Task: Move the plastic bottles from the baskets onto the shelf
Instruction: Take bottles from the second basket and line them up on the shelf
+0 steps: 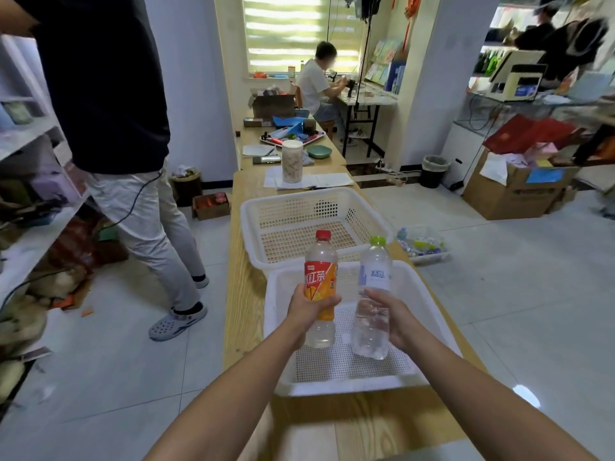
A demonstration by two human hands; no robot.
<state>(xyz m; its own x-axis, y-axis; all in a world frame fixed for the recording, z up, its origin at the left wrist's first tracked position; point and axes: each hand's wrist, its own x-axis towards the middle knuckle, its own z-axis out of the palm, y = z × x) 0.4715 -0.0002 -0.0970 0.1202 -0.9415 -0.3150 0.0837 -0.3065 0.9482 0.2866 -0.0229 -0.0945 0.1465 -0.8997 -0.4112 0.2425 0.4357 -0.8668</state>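
Observation:
My left hand [307, 307] grips a clear bottle with a red cap and an orange label [320, 277], held upright above the near white basket [336, 387]. My right hand [387, 314] grips a clear bottle with a green cap and a pale label [374, 284], also upright over the same basket. Nothing else shows inside the near basket. A second white basket [253, 214] sits just beyond it on the wooden table and holds nothing I can see. The shelf [30, 247] runs along the left wall, its lower levels crowded with goods.
A person in a dark top and light trousers [133, 201] stands between the shelf and the table. Further along the table are a tall jar [292, 161], papers and a tray. A small bin of bottles [422, 244] lies on the floor right of the table. Cardboard boxes [512, 194] stand at right.

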